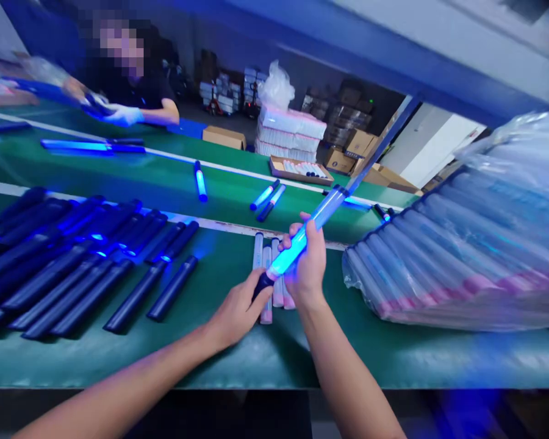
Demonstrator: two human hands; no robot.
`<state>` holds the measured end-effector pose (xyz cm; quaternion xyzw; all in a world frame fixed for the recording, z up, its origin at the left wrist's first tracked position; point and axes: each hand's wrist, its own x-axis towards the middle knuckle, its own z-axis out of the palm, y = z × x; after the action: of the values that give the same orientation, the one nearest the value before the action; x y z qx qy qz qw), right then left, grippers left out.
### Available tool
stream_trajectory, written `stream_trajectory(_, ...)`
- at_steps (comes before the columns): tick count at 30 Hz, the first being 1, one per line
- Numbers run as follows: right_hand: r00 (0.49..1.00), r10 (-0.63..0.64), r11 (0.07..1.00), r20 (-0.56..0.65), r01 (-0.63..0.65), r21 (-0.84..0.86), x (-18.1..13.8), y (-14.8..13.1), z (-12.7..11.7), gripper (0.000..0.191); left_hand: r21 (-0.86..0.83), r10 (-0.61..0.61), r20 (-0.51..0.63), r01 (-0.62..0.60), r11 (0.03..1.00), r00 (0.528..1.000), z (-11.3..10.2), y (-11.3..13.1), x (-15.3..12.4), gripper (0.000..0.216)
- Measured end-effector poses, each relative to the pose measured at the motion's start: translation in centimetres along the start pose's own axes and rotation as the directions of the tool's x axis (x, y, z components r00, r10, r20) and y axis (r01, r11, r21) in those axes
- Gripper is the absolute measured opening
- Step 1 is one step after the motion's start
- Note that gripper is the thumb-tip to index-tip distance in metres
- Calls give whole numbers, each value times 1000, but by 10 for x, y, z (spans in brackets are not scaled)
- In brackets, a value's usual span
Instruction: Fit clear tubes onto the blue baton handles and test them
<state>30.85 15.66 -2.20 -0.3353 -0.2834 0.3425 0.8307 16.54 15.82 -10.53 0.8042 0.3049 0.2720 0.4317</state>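
A glowing blue light stick (289, 258) slants up to the right between my two hands, above the green table. My left hand (239, 308) is closed round its dark handle (261, 285) at the lower end. Higher up, the fingers of my right hand (310, 262) wrap the lit clear tube. Beneath the stick lie several clear tubes with pink ends (266, 314), partly hidden by my hands. To the left, many dark handles (91, 286) lie in a slanting heap, a few glowing blue at their tips.
A plastic-wrapped stack of clear tubes (457, 244) stands at the right. Lit sticks (200, 182) lie on the green belt (165, 183) beyond the pale rail. Across it, a gloved co-worker (132, 97) handles a dark item. A carton of tubes (302, 171) sits at the far side.
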Motion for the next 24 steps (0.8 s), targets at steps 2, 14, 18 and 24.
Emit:
stream_trajectory(2, 984, -30, 999, 175, 24, 35, 0, -15, 4, 25, -258, 9, 184, 40, 965, 983, -8, 0, -6, 44)
stream_trajectory(14, 912, -135, 985, 387, 167, -50, -45, -1, 31, 17, -531, 204, -104, -228, 816, 973, -3, 0, -6, 34)
stream_trajectory(18, 893, -137, 961, 428, 225, -160, -56, 9, 26, 27, -451, 237, -192, -300, 841, 952, -5, -18, -17, 31)
stream_trajectory(24, 888, -111, 957, 446, 217, -193, -53, 19, 30, 28, -462, 162, -246, -263, 847, 956, 2, -27, -21, 38)
